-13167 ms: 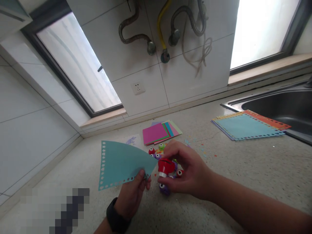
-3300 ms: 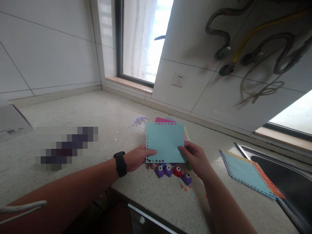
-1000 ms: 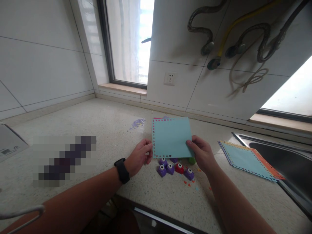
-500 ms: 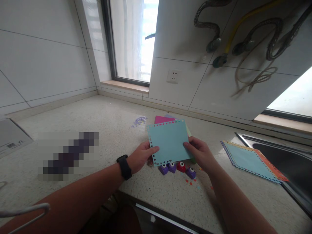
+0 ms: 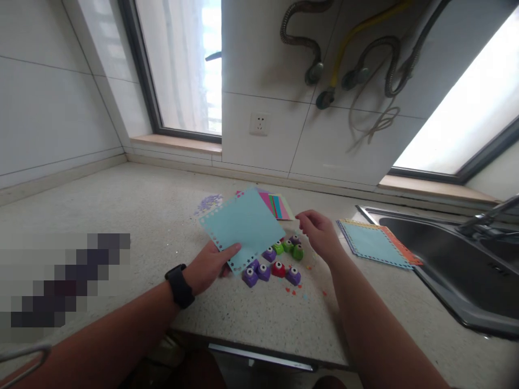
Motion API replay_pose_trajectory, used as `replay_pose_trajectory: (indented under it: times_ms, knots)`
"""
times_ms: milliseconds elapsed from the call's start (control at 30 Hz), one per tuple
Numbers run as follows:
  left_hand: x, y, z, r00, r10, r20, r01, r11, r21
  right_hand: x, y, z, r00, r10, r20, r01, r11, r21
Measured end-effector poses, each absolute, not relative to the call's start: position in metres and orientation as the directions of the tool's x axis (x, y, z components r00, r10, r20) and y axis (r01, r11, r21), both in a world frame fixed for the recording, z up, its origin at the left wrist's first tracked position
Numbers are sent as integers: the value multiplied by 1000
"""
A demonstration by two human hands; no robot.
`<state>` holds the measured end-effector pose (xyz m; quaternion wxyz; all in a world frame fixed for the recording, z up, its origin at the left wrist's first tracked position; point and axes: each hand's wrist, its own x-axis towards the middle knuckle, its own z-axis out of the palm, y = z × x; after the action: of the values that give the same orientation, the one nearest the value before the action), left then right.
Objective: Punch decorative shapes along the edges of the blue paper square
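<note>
At a pale speckled counter [image 5: 150, 216] below a white tiled wall [image 5: 267, 97], between a left window [image 5: 182, 75] and a right window [image 5: 454, 124], with a wall socket [image 5: 259, 124] and a yellow hose [image 5: 344, 43] on the far side. Gripping a light blue sheet [image 5: 245, 224] in the left hand [image 5: 208, 266], thumb pressed on top at the near-left edge, fingers mostly hidden beneath. Wearing a dark watch [image 5: 180, 285] on the left wrist. Holding the sheet turned cornerwise, in front of part of a stack of coloured cards [image 5: 279, 206], with small shaped holes along both left-hand edges and part of the near-right one. Poised with the right hand [image 5: 318, 231] apart from the sheet, just right of the cards, fingers curled in; too unclear to tell whether pinching anything. Working beside a cluster of craft punches [image 5: 278, 269] in purple, red and green, near the sheet's right side, with orange paper bits [image 5: 288, 290] nearer and purple paper bits [image 5: 208, 203] far left. Farther right, beside a pile of hole-edged sheets [image 5: 375, 243] overlapping the rim of a steel sink [image 5: 458, 270].
</note>
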<state>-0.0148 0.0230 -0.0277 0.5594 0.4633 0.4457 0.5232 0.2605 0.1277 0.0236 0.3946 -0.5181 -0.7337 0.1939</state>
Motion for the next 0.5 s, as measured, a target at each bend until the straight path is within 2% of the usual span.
replay_pose_trajectory:
  times_ms: [100,200,367,500]
  knots:
    - [-13,23,-25,-36,999,-36,-291,24,956,274,135,22,-136,920,366,738,341,-583]
    - [-12,22,-20,-88,994,-60,-378,23,925,276,137,18,-197,919,343,772,361,-523]
    - [-10,22,-13,-158,986,-46,-459,-32,888,260,130,14,-395,846,358,729,526,-438]
    - [-11,24,-10,-207,978,-20,-490,-86,868,249,118,16,-618,700,357,609,714,-345]
